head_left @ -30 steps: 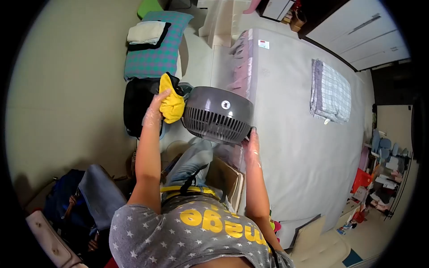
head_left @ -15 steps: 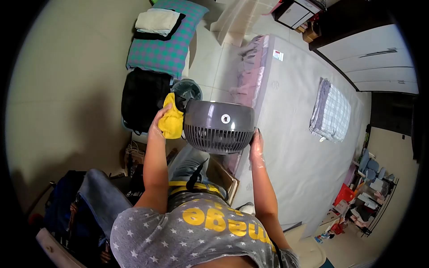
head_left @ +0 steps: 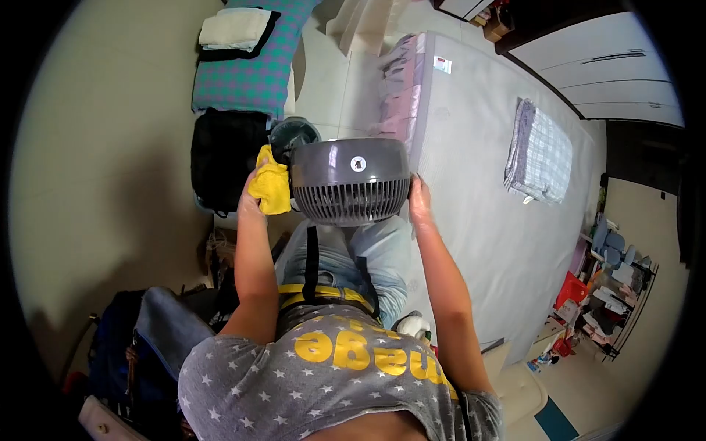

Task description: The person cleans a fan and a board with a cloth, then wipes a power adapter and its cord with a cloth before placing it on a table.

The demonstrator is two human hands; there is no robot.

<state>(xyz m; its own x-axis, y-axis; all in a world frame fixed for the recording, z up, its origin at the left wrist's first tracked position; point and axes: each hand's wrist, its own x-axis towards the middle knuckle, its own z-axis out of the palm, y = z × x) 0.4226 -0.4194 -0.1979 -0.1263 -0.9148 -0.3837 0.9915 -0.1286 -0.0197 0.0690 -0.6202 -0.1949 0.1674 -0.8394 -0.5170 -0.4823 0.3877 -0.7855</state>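
Note:
A dark grey round fan [head_left: 348, 180], with a slotted grille on its lower part and a small round white sticker, is held up in front of my body. My left hand [head_left: 251, 192] grips a bunched yellow cloth [head_left: 272, 184] at the fan's left side; its fingers are partly behind the cloth. On the other side, my right hand [head_left: 419, 200] holds the fan's right edge, with some fingertips hidden behind it. Both hands look wet or thinly covered.
A bed with a grey mattress [head_left: 471, 242] stands to the right, bearing a folded checked cloth [head_left: 543, 151]. Behind the fan is a waste bin [head_left: 296, 131], beside a black bag [head_left: 226, 165] and a checked pillow [head_left: 246, 81]. Bags [head_left: 121, 334] lie at lower left.
The fan and both hands sit slightly higher and further left in view, and more of my legs shows beneath. The whole view has shifted. Both hands keep their holds.

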